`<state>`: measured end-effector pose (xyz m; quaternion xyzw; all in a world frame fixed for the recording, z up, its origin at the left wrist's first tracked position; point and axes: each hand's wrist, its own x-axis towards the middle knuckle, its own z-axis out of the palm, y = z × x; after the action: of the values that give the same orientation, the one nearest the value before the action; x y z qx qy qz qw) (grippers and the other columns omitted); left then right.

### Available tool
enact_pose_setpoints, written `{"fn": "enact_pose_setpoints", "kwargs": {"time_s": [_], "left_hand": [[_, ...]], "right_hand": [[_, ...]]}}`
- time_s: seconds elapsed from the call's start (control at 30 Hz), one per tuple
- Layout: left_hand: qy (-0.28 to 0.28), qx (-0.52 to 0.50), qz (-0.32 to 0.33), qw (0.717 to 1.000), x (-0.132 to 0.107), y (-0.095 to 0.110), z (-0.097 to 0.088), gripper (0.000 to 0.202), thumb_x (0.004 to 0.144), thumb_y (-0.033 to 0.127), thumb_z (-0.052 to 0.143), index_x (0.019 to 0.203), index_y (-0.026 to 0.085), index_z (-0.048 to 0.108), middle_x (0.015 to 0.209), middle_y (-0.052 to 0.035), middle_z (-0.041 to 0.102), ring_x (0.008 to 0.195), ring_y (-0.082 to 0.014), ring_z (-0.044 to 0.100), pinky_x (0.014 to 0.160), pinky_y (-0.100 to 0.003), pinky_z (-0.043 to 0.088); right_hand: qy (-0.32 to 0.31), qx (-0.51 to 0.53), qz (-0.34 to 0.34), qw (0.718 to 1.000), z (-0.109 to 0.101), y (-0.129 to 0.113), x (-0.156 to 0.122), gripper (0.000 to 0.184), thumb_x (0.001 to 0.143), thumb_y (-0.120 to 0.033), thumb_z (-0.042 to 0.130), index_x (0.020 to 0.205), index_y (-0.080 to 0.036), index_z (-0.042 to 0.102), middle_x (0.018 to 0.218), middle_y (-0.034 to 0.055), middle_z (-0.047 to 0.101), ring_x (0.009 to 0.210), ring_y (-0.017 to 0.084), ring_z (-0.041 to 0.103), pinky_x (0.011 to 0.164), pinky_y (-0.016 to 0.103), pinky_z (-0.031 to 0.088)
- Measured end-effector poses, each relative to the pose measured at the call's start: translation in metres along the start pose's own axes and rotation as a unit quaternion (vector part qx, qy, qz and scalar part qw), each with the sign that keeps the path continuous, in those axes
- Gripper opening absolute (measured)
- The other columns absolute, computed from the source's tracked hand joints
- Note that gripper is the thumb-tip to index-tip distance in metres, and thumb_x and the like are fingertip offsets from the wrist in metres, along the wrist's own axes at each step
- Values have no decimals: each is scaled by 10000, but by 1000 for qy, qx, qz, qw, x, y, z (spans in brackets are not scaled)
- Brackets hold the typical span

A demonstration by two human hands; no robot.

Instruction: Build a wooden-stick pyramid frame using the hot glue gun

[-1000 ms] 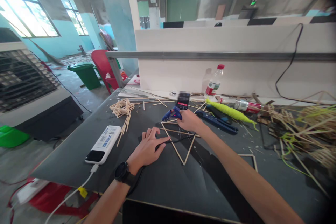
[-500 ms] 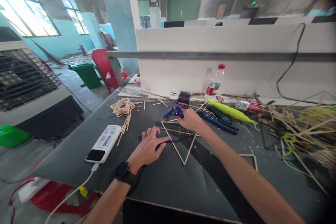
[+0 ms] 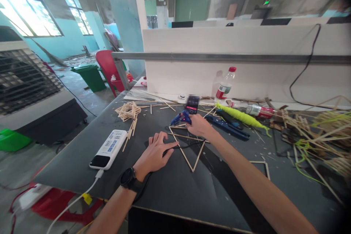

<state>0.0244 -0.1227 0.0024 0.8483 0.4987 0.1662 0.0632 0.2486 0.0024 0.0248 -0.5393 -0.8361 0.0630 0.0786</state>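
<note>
Blue glue gun (image 3: 181,117): gripped in the right hand (image 3: 199,126), fingers curled about its handle, nozzle near the top-left corner of the stick frame (image 3: 181,150); contact unclear.
Left hand (image 3: 156,153): low over the table (image 3: 170,193), thumb and forefinger spread, forefinger reaching the frame's left side; pressing or hovering, I cannot tell.
Stick frame: flat, partly under the right hand, black cable (image 3: 189,147) crossing it.
Upright bottle (image 3: 226,86): transparent, red-capped, by the white partition (image 3: 186,78); contents hard to make out.
Green bin (image 3: 89,78): on the floor beyond the left edge; inside hidden.
Table: dark surface runs from frame to near edge; white power bank (image 3: 109,150) leftward, heaped sticks (image 3: 336,120) crowding the right.
</note>
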Motion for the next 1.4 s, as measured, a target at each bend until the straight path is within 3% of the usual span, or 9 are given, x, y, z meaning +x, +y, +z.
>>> {"fn": "enact_pose_setpoints", "kwargs": {"time_s": [0.9, 1.17, 1.4], "left_hand": [[-2, 3, -5, 1000, 0, -1, 0, 377, 997, 313, 441, 1321, 411, 606, 1139, -69, 439, 1023, -243, 444, 890, -424, 381], [-3, 1, -8, 1000, 0, 0, 0, 377, 997, 308, 444, 1323, 420, 598, 1141, -67, 437, 1030, -243, 446, 890, -427, 376], [-3, 2, -7, 1000, 1, 0, 0, 384, 993, 300, 449, 1328, 421, 592, 1155, -71, 436, 1042, -246, 448, 889, -428, 373]], "right_hand": [[7, -23, 25, 999, -10, 0, -3, 393, 860, -272, 570, 1230, -177, 663, 1011, 157, 736, 951, 290, 691, 776, 318, 495], [61, 3, 50, 997, -14, 3, -3, 361, 885, -460, 532, 1075, -201, 696, 951, 125, 739, 915, 302, 687, 786, 349, 500], [51, 48, 16, 997, -13, 6, -1, 232, 858, -288, 540, 988, -198, 711, 913, 88, 754, 865, 249, 699, 716, 270, 481]]}}
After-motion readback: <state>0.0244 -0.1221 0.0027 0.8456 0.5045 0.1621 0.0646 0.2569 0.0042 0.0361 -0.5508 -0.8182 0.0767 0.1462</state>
